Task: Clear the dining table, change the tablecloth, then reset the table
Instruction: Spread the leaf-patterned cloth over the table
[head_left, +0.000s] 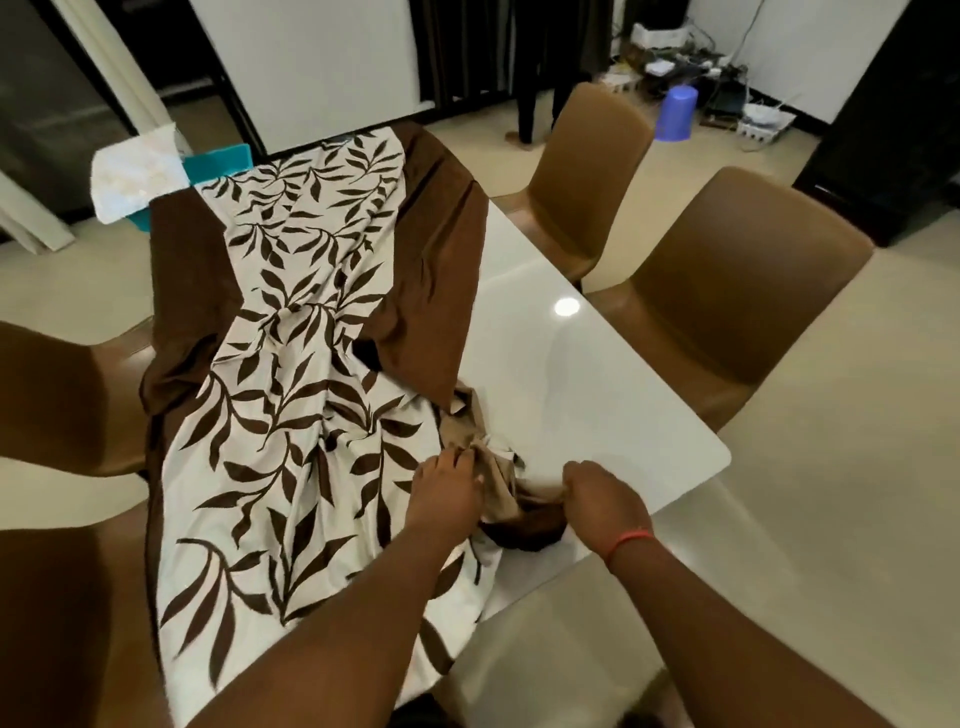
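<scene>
Left hand (447, 483) pinching bunched fold of tablecloth (291, 426), fingers curled into cloth. Right hand (602, 499) fisted tight on dark brown hem right beside it. Both clamped on same gathered corner, probably so cloth can be dragged across. Cloth itself sits rumpled over left half of table (597, 384), leaf-print strip running down middle, brown borders folded in; right half of table bare white, so spreading half done imo. Exact edge being held kinda blurry, can't tell. Brown chairs (727, 291) right of table, pushed in close.
</scene>
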